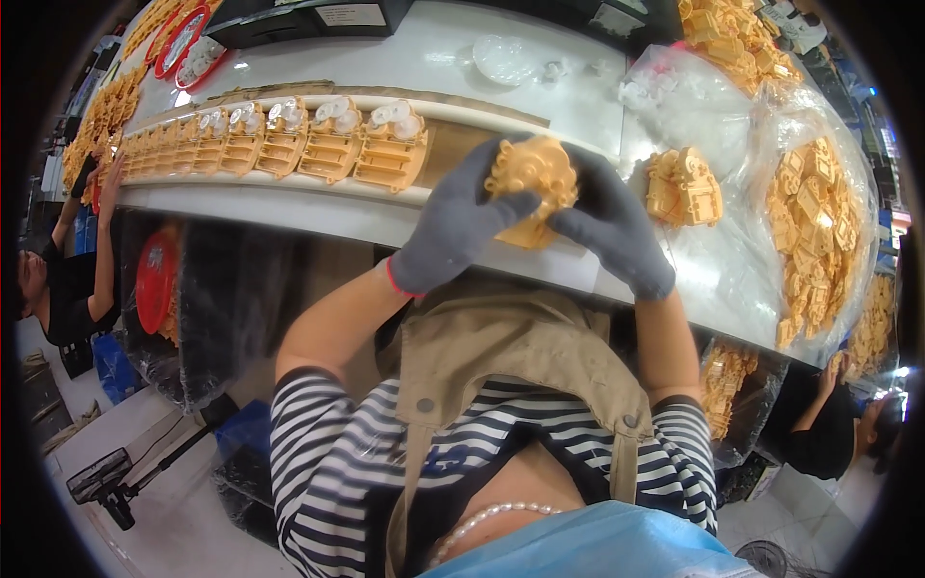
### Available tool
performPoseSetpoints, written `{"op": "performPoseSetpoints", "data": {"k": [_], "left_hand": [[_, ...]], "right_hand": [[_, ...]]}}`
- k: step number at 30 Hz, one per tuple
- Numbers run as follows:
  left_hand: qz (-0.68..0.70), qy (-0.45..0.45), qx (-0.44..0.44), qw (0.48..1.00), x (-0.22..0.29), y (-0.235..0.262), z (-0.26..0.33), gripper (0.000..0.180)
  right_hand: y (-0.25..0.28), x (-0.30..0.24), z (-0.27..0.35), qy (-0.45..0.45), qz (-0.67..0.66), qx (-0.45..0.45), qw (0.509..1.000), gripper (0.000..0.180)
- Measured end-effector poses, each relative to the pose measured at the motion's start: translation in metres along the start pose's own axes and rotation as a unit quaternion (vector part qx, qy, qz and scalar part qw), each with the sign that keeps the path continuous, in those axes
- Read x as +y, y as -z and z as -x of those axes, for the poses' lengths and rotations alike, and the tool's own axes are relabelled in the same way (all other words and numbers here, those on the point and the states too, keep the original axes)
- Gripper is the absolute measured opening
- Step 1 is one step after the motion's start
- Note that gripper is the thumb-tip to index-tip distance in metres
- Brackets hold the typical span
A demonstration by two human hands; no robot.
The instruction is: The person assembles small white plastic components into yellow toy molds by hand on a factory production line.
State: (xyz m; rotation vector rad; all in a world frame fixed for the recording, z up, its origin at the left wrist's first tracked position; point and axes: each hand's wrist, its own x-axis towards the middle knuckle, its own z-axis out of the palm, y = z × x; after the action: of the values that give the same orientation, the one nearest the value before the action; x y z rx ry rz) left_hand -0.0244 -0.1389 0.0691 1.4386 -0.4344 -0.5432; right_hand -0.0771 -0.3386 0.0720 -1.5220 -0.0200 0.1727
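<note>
Two hands: both in grey gloves, both on one orange part (530,185), held up just above the bench edge (318,214), centre of the head view.
Left hand (461,223): fingers wrapped round the part's left side, thumb pressed on its lower face; closed on it, not spread.
Right hand (609,229): thumb and fingers pinching the part's right side from below and behind; closed on it too.
Part: roundish moulded plastic w/ bumps on top, tilted toward the person.
Doing it well (my view): keep both thumbs on the rim so it can't twist; turn it slowly so every face gets seen; stay over the bench so a slip lands on it, not the floor.
Row (279,144): like orange units w/ clear caps, lined up left of the hands along a brown strip.
Bags: clear plastic bag (819,231) at right, full of small orange pieces; one bigger orange unit (682,188) lies on clear film beside it. More orange pieces top right (737,34).
Trays: red round trays (183,43) top left w/ white bits; another red one (154,279) under the bench.
Labels: white label on a black box (352,14) at top; too small to tell more.
Others: a person at far left (58,289), another low right (838,424).
</note>
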Motion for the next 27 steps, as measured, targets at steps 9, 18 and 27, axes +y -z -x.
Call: {"op": "performPoseSetpoints", "data": {"k": [9,18,27], "left_hand": [[-0.071,-0.218,-0.034,0.973,-0.005,-0.056,0.001,0.057],[-0.135,-0.308,-0.010,0.942,-0.007,-0.070,-0.003,0.064],[0.163,-0.051,-0.052,0.984,-0.009,-0.040,-0.007,0.068]], "right_hand": [[-0.015,-0.010,0.014,0.213,0.155,0.343,0.901,0.045],[-0.010,-0.009,0.013,0.194,0.091,0.369,0.904,0.063],[0.048,-0.010,0.011,0.252,-0.373,0.101,0.887,0.077]]}}
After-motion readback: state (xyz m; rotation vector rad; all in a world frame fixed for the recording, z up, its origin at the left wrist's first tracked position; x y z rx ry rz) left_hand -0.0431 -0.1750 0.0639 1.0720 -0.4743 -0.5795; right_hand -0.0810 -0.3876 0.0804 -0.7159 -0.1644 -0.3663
